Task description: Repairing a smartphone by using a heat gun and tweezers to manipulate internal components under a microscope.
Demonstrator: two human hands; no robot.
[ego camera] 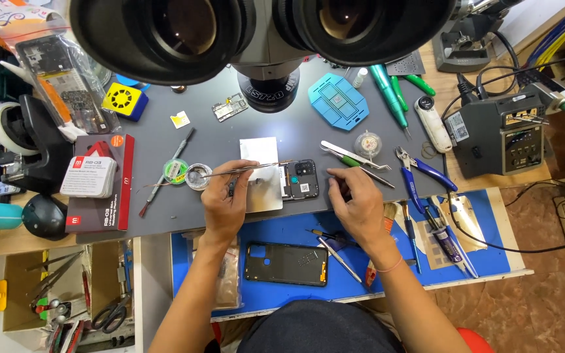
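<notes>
My left hand grips thin metal tweezers whose tips reach right toward an opened black phone body lying on the grey work mat. A shiny metal plate lies under and beside the left hand. My right hand rests just right of the phone, fingers curled around a small dark tool that is mostly hidden. Large microscope eyepieces hang over the mat.
A black phone back cover lies on the blue mat near me. Green solder wick reel, blue-handled cutters, spare tweezers, a blue stencil holder and a grey soldering station surround the work spot.
</notes>
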